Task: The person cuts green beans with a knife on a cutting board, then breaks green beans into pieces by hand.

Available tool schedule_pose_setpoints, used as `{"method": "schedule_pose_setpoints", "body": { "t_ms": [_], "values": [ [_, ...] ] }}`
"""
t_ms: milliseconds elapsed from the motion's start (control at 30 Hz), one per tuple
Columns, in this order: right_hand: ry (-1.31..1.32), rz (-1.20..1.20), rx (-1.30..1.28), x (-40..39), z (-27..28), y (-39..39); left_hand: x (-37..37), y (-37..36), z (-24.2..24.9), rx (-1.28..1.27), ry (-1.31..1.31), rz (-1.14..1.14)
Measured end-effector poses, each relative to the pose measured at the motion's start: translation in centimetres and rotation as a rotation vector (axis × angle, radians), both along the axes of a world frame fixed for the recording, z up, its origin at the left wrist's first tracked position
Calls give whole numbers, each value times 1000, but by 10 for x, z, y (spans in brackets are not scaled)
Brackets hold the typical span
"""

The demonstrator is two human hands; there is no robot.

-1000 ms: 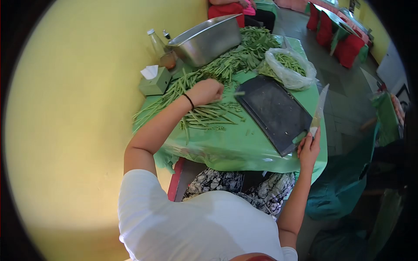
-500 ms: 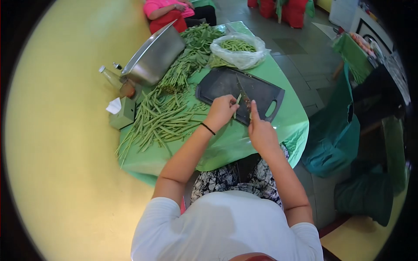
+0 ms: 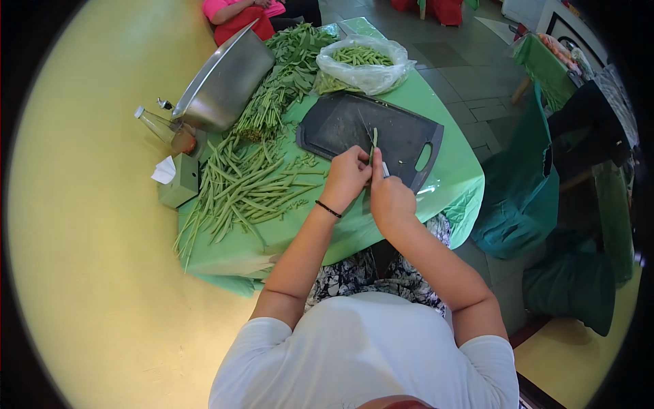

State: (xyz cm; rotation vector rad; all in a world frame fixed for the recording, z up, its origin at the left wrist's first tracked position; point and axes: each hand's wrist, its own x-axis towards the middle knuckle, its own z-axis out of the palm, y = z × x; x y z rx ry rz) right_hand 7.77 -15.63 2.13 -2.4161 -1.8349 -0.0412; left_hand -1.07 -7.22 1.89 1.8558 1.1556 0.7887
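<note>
Over the near edge of the dark cutting board, my left hand pinches a green bean whose end points away from me. My right hand grips a knife with its index finger stretched along the top. The blade reaches up over the board beside the bean, partly hidden by my fingers. Both hands almost touch. Left of the board, a loose pile of long green beans spreads over the green tablecloth, with small cut bits near it.
Beyond the board stands a clear plastic bag of cut beans. Leafy greens lie beside a tilted steel basin. A glass bottle and a tissue box line the wall side. A seated person is behind.
My right hand has moved left, up against my left hand, bringing the knife to the bean. The whole view has shifted slightly.
</note>
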Motion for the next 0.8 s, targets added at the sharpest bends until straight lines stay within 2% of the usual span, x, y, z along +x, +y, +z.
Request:
{"method": "schedule_pose_setpoints", "body": {
  "t_ms": [333,467,667,800],
  "values": [
    [101,84,-111,13,13,-45,-17,24,-4,-140,-116,26],
    [138,169,20,24,22,-33,-3,30,-3,-42,-9,69],
    [152,148,-141,2,20,-31,0,28,-6,38,11,104],
    [249,118,-30,0,7,3,0,22,-2,53,44,85]
  ]
}}
